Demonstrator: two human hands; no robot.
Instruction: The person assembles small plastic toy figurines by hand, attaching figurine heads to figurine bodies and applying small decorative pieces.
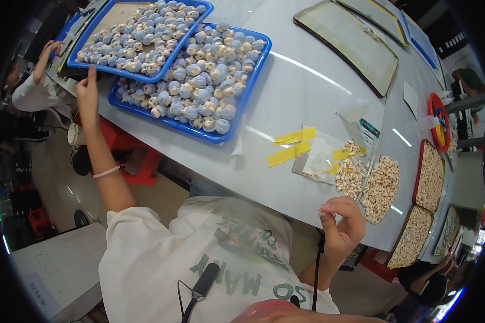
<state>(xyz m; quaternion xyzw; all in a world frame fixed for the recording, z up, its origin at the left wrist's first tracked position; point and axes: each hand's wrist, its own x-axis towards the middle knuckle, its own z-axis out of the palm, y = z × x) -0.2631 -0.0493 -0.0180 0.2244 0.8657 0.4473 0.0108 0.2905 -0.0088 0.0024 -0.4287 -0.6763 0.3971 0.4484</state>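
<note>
At the near edge of a pale grey desk point(302, 105), a tiny pale piece point(324, 206), too small to identify, is pinched between the thumb and forefinger of the right hand point(342, 229), which is held just beside two heaps of slim cream pieces, a left heap point(351, 180) and a right heap point(381, 188). At far left, the upper blue tray point(113, 72) is met at its front rim by the raised thumb of the left hand point(88, 97); whether the rim is gripped cannot be told, as the other fingers are mostly hidden. Rounded blue-and-cream pieces point(145, 32) are spread across that tray, part of whose bottom is left bare, while the lower blue tray point(251, 86), overlapped by it, is thickly covered with more of the same. Beside the left heap, a clear plastic bag point(322, 159) and strips of yellow tape point(295, 136) are seen on the surface. Farther out, a large flat tray point(350, 46) is set toward the back, a red basin point(435, 137) is placed at right, and a co-worker's arm point(40, 70) is glimpsed at upper left.
</note>
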